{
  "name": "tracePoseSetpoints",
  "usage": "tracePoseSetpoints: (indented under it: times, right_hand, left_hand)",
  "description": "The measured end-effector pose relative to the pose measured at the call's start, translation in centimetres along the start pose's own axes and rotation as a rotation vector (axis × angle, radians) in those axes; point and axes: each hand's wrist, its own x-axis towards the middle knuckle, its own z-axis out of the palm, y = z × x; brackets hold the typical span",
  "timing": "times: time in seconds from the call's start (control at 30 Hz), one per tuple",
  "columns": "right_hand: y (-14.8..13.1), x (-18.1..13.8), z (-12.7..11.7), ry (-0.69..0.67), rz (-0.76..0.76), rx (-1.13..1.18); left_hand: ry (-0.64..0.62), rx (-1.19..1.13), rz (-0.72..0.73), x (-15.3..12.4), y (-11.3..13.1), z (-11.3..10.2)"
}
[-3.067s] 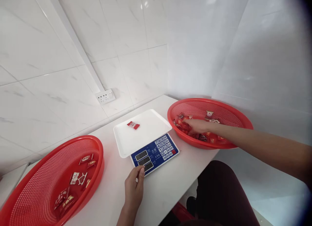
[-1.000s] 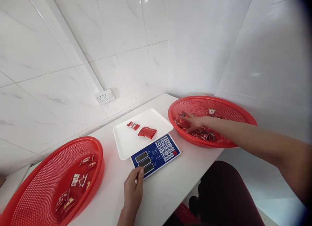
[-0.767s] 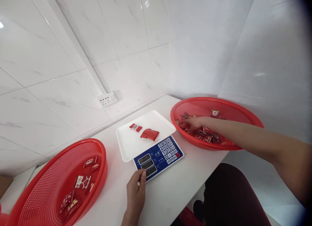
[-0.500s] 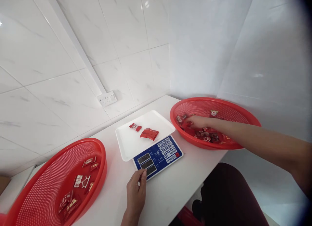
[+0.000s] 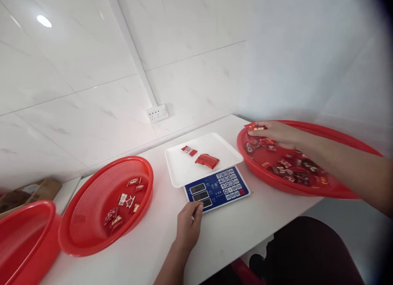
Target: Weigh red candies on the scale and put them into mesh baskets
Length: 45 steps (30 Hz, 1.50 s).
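Observation:
My right hand [image 5: 276, 133] hovers over the near-left rim of the right red basket [image 5: 331, 191], closed on a red sachet [image 5: 256, 127]. That basket holds several red sachets [image 5: 288, 164]. My left hand [image 5: 188, 227] rests on the table with curled fingers touching the front corner of the blue-faced scale [image 5: 216, 187]. On the scale's white tray [image 5: 184, 172] lie a small red-and-white sachet [image 5: 188, 150] and a larger red packet [image 5: 208, 160].
A second red basket [image 5: 92, 236] with several sachets sits at the left, and part of a third red basket [image 5: 21, 244] at the far left. A wall socket [image 5: 157, 112] is behind the scale. My dark-clothed lap [image 5: 307, 252] is below the table edge. A cardboard box [image 5: 27, 191] lies at the left.
My right hand has lifted out of the sachet pile towards the basket's rim with a sachet in it. The camera view has swung left. The left hand stays at the scale.

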Motion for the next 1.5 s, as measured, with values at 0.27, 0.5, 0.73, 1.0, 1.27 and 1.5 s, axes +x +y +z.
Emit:
tracePoseSetpoints:
  times: [0.27, 0.5, 0.73, 1.0, 1.27, 1.5]
  right_hand:
    - [-4.9, 0.8, 10.9, -0.272, -0.17, -0.148]
    - [-5.2, 2.2, 15.1, -0.333, -0.298, -0.389]
    - [-4.7, 1.8, 13.9, -0.346, -0.279, -0.775]
    - [-3.8, 1.7, 14.6, -0.281, -0.326, -1.198]
    - [-3.8, 2.3, 16.0, -0.111, -0.41, -1.151]
    - [-4.9, 1.8, 15.7, -0.223, -0.275, -0.656]
  left_hand:
    - [0.03, -0.01, -0.021, 0.1, 0.1, -0.3]
    - [0.044, -0.012, 0.011, -0.2, 0.4, -0.6]
    - [0.037, -0.004, 0.067, -0.6, 0.8, -0.5]
    - [0.016, -0.021, 0.07, -0.6, 0.8, -0.5]
    - [0.033, -0.021, 0.061, -0.7, 0.6, -0.8]
    - [0.052, -0.04, 0.063, -0.7, 0.8, -0.8]
